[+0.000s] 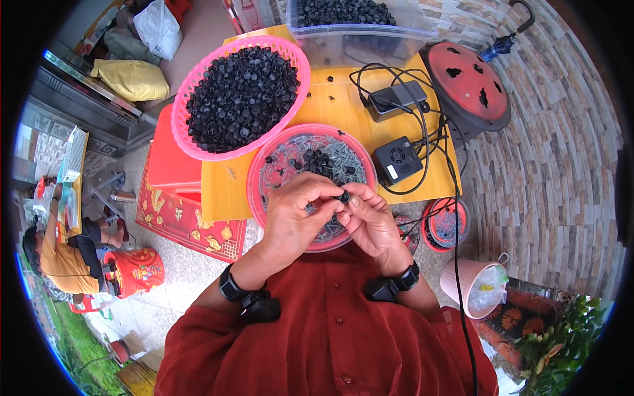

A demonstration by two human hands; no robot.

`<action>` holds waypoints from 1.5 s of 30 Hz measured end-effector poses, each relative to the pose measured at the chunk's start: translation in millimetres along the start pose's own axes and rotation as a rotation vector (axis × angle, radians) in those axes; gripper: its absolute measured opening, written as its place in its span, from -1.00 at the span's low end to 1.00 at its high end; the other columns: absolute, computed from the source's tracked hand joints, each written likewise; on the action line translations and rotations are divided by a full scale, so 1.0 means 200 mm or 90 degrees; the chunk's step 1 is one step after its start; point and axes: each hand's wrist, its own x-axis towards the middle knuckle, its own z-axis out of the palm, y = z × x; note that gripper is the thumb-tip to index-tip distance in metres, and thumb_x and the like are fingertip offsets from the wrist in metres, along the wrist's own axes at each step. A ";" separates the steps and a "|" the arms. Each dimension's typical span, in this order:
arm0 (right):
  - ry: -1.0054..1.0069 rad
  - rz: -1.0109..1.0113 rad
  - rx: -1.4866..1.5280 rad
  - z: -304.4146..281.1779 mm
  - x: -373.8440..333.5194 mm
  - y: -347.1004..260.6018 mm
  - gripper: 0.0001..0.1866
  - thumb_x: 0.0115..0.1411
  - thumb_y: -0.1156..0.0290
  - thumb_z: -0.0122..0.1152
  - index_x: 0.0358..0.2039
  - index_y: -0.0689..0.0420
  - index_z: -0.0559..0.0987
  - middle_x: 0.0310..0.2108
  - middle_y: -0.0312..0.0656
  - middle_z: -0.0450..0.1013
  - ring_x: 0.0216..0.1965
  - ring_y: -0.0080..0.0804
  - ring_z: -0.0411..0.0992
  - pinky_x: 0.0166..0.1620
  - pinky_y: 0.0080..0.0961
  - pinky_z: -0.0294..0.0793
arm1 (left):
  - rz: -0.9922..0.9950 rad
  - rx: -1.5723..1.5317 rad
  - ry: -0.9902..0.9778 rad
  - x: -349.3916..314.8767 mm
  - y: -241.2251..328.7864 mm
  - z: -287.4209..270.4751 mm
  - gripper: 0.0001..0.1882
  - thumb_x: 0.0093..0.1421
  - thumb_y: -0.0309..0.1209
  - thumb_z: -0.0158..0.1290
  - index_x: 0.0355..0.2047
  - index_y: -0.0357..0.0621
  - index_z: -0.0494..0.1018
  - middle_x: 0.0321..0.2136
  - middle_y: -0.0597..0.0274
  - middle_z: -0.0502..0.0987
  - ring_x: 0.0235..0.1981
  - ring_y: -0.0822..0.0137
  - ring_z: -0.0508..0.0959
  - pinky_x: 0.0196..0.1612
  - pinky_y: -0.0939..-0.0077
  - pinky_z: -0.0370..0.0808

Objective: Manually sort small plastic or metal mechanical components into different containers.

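Above a red basin [253, 188], the fingertips of my left hand [294, 214] and my right hand [371, 223] meet in a pinch. Between them is a small round black plastic cap [343, 197], partly covered by the fingers. Grey screws [340, 153] and a small heap of black caps [316, 162] lie inside the basin, whose near part is hidden by my hands. Behind it to the left, a pink basket [178, 122] is heaped with black caps [241, 99].
The yellow table [224, 191] carries two black electronic boxes [396, 162] with cables at the right. A clear tub [370, 49] of black parts stands at the back. Beside the table are a red stool [168, 165] and a pink bin [456, 284]. Another person [69, 261] sits far left.
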 end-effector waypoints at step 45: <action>-0.008 -0.040 -0.001 0.01 -0.01 -0.01 -0.80 0.14 0.55 0.06 -0.19 0.22 0.46 -0.32 -0.18 0.46 -0.29 -0.48 0.45 -0.21 -0.66 0.49 | -0.021 -0.012 -0.006 0.01 -0.01 0.02 -0.89 -0.03 -0.67 0.08 -0.44 -0.30 0.47 -0.42 0.16 0.51 -0.44 0.43 0.53 -0.39 0.62 0.48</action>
